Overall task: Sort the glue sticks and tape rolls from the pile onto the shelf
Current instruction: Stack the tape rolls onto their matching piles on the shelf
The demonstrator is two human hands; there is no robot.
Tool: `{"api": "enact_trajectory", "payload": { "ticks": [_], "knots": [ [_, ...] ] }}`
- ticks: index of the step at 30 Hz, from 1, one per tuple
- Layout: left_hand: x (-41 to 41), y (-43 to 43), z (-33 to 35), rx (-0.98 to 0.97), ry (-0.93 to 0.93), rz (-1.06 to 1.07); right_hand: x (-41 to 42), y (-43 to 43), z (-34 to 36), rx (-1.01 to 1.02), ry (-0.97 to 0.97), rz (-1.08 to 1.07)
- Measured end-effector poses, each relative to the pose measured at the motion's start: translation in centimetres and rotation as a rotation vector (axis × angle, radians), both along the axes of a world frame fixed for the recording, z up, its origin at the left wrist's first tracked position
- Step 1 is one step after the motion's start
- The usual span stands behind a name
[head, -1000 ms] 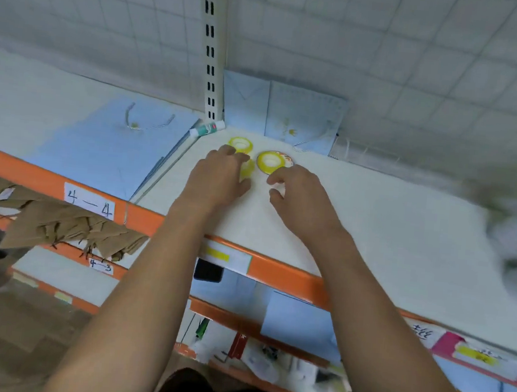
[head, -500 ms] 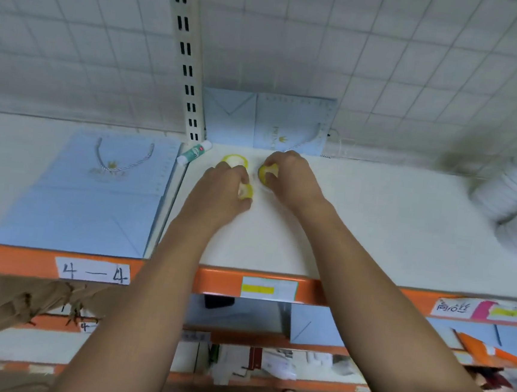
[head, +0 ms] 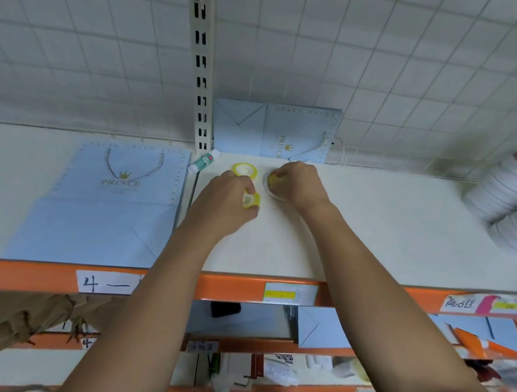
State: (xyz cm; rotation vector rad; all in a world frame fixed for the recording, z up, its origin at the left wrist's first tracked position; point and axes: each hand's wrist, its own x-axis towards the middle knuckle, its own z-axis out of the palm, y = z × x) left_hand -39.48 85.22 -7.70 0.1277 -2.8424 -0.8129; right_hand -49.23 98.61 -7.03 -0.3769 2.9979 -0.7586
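On the white shelf [head: 372, 237], my left hand [head: 228, 205] grips a small yellow tape roll [head: 251, 200] that stands on its edge. My right hand [head: 295, 183] is curled over another yellow tape roll [head: 271, 181], which lies flat and is mostly hidden under the fingers. A third yellow tape roll [head: 244, 170] lies flat just behind my left hand, untouched. A white glue stick with a green label [head: 203, 161] lies at the foot of the upright post.
A perforated metal upright [head: 201, 65] rises behind the rolls. A flat blue paper bag [head: 109, 204] lies at left, two more lean on the back wall [head: 275, 131]. A big white spool [head: 513, 199] sits at right. The orange shelf edge [head: 227, 288] runs along the front.
The view has steadied and drawn closer. My right hand slid forward over the flat roll it had been touching; my left hand stays on its upright roll.
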Motion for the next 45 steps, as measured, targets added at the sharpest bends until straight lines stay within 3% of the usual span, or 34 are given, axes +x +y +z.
{"api": "enact_trajectory", "payload": {
  "ticks": [4,9,19,27,37,45],
  "knots": [
    [-0.2,1.1,0.3,-0.027,0.021,-0.042,2.3,2.4,1.0,-0.104,0.117,0.019],
    [-0.4,4.8,0.9,0.009,0.06,-0.181,5.8,7.7,1.6,-0.074,0.151,-0.031],
    [-1.7,17.7,1.6,0.009,0.093,-0.52,11.8,22.4,2.0,-0.011,0.115,-0.318],
    [-2.2,32.0,2.3,0.073,0.088,-0.689,14.0,36.1,2.4,-0.016,0.151,-0.43],
    [-3.1,50.7,1.8,0.1,0.08,-0.722,13.7,54.5,2.1,-0.006,0.132,-0.429],
    [-5.6,56.2,1.4,0.06,0.113,-0.592,8.2,60.3,2.1,-0.011,0.147,-0.366]
  ]
}}
